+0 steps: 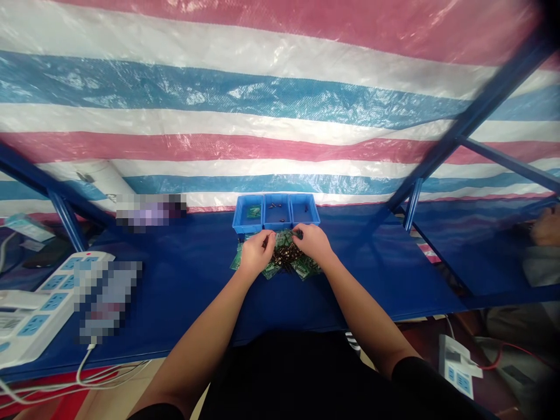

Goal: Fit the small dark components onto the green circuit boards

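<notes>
My left hand (257,252) is at the left side of a mixed pile, its fingers curled together in a pinch. On the pile's right side, my right hand (313,241) has thumb and fingers pressed together. Whatever either hand pinches is too small to make out. Between and under them lie green circuit boards (301,269) around a heap of small brass-brown metal parts (286,255). Just beyond the pile, three blue bins stand side by side. The left bin (235,225) holds a few green boards; the middle bin (277,226) and right bin (315,217) hold a few small dark pieces.
The blue tabletop (188,286) runs between blue metal posts. At left lie a white power strip (56,297) and a blurred-out object (109,297) with a white cable. Behind hangs a striped tarp (245,93). Another person's hand (548,227) shows at far right, above another power strip (457,367).
</notes>
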`<act>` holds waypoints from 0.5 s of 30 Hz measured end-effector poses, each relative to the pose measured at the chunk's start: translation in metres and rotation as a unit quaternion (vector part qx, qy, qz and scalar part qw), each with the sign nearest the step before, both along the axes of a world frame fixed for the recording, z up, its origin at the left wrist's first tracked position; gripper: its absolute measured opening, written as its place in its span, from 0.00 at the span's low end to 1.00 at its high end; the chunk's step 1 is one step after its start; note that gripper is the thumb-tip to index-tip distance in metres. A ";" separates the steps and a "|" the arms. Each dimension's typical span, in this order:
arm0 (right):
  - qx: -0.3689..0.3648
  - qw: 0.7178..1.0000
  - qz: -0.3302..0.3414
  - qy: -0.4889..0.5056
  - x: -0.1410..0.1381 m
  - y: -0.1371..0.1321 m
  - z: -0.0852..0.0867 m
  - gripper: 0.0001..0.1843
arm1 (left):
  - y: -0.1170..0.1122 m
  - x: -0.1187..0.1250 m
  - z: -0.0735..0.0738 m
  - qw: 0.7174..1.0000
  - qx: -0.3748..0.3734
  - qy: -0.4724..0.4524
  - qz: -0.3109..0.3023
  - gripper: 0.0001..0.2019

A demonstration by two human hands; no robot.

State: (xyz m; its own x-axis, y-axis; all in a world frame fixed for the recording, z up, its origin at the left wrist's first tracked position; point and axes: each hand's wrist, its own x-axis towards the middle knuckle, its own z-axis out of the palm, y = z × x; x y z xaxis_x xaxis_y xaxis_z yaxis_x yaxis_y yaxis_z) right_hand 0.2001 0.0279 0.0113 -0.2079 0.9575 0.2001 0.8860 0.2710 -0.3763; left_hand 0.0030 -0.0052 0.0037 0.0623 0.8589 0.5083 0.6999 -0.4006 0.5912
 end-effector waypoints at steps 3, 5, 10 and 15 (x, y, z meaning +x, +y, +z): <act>0.008 1.000 -0.019 -0.017 -0.001 -0.001 0.001 0.13 | 0.000 0.000 -0.001 1.000 0.002 -0.002 -0.003 0.13; 0.007 0.999 -0.039 -0.020 -0.001 -0.001 0.000 0.14 | 0.000 0.000 -0.001 1.000 0.001 -0.003 -0.005 0.13; -0.011 0.999 -0.049 0.013 0.001 0.000 -0.002 0.13 | 0.000 0.000 0.000 1.000 -0.005 -0.001 -0.007 0.13; -0.038 0.997 -0.062 0.037 0.002 0.001 -0.004 0.12 | 0.000 0.001 0.001 1.000 0.007 -0.002 -0.017 0.15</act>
